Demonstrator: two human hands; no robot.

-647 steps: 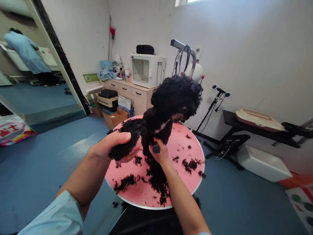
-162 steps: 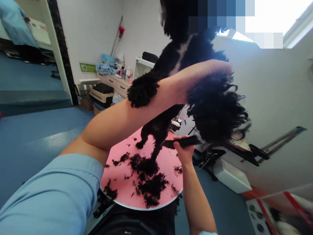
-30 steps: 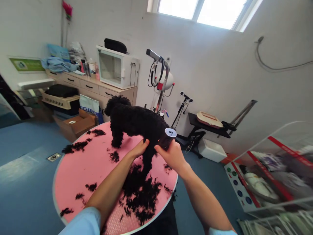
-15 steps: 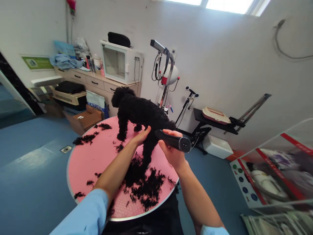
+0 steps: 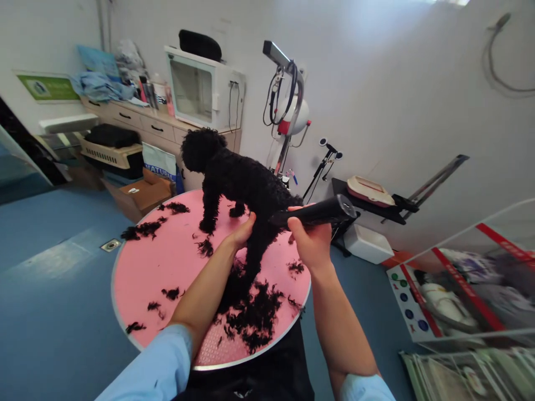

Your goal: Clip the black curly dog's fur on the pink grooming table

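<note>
A black curly-haired dog (image 5: 254, 181) stands on a round pink table (image 5: 154, 262), its head at the far left and its hind end close to my hands. My left hand (image 5: 243, 232) is at its hind leg, with the thumb showing against the coat and the fingers hidden behind the leg. My right hand (image 5: 312, 242) is closed around a black hair clipper (image 5: 324, 211). The clipper's head end meets the coat at the dog's rump; its back end points right and up. Clumps of cut black hair (image 5: 254, 317) lie beneath the dog and across the table.
A stand arm with hanging cables (image 5: 288, 106) rises behind the dog. Against the back wall, a white glass-fronted cabinet (image 5: 194, 92) sits on drawers. An open cardboard box (image 5: 146, 195) is on the floor at left. A clear-walled pen (image 5: 455, 289) stands at right.
My right hand has moved the clipper up and right along the dog's rump, and its back end has swung rightward. My left hand stays at the leg. The view has tilted down slightly.
</note>
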